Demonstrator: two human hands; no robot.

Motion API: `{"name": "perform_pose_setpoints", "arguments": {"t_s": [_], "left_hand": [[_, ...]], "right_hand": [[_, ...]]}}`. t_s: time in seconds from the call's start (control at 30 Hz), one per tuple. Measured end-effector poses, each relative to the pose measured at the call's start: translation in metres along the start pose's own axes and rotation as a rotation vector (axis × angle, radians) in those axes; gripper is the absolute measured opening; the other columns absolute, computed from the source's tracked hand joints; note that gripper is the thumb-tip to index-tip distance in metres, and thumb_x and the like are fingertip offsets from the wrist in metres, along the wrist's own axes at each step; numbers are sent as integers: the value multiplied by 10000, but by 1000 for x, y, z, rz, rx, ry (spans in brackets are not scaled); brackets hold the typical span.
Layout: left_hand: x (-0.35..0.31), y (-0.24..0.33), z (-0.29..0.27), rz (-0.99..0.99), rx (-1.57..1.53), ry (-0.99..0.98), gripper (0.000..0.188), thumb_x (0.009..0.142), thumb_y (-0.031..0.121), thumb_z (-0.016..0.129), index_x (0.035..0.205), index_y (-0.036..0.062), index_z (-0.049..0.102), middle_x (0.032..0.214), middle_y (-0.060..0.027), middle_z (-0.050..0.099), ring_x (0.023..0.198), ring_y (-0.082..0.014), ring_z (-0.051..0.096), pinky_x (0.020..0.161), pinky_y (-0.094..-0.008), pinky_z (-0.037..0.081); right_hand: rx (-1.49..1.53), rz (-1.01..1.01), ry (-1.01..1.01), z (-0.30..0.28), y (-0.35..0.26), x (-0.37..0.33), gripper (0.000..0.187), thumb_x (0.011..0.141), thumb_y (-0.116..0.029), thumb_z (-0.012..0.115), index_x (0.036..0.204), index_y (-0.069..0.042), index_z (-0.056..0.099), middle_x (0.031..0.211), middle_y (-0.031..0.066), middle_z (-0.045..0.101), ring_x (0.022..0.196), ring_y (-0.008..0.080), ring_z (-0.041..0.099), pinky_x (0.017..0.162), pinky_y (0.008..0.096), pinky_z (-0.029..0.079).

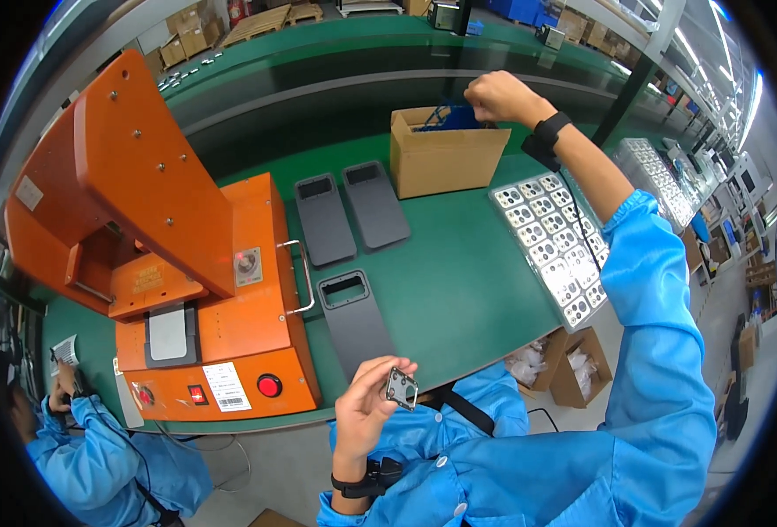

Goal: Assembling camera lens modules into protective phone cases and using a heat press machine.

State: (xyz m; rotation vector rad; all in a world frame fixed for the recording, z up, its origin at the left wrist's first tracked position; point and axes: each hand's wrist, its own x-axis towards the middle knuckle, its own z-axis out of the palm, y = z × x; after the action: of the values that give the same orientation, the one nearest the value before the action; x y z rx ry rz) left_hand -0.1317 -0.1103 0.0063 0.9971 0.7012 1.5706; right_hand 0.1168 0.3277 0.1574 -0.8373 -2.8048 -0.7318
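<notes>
Near the table's front edge, my left hand (364, 406) pinches a small squarish camera lens plate (402, 388) with round holes and a shiny rim. My right hand (499, 95) is stretched far out above a cardboard box (448, 162), its fingers closed. Blue film-like material (452, 118) sticks up from the box close to those fingers; whether they hold any of it is hidden. Just beyond my left hand lies a dark grey fixture block (359, 321) with a rectangular opening. Right of the box is a clear tray (551, 237) of light lens plates in rows.
An orange press machine (261, 220) fills the left side, with a grey fixture and pale plate (168, 335) on its bed. Two more grey fixture blocks (325, 224) stand beside it. Boxes with plastic bags (582, 369) are below the right edge. A co-worker (99, 448) sits at lower left.
</notes>
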Motion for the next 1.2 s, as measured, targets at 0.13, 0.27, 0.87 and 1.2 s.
{"name": "perform_pose_setpoints", "arguments": {"t_s": [0.13,0.27,0.87,1.2], "left_hand": [[3,-5,-8,21,107,-52,516,892,119,694,1331,-62,494,1272,-191,533,1148,-279,580,1003,-381,464],[10,-5,-2,-52,-46,26,573,866,20,691,1370,-54,428,1258,-201,561,1172,-251,562,992,-352,475],[41,-22,53,-138,-315,205,451,837,-119,644,1246,-37,471,1314,-212,514,1228,-256,544,1051,-359,457],[43,-16,64,-291,-314,136,396,888,-63,619,1244,-27,449,1284,-178,512,1261,-288,516,1055,-409,471]], "right_hand": [[93,125,-10,-8,-5,-12,75,654,-70,674,706,-43,627,733,148,653,757,362,644,675,439,521],[240,309,179,-41,-41,-44,116,725,-73,650,798,1,597,755,157,634,844,369,630,743,439,502],[835,384,718,-52,-324,-157,432,603,-117,874,988,-17,703,917,111,686,794,260,678,687,326,560],[920,269,607,-40,-308,-165,466,587,-111,865,1014,-18,704,949,118,664,822,248,660,687,313,558]]}}
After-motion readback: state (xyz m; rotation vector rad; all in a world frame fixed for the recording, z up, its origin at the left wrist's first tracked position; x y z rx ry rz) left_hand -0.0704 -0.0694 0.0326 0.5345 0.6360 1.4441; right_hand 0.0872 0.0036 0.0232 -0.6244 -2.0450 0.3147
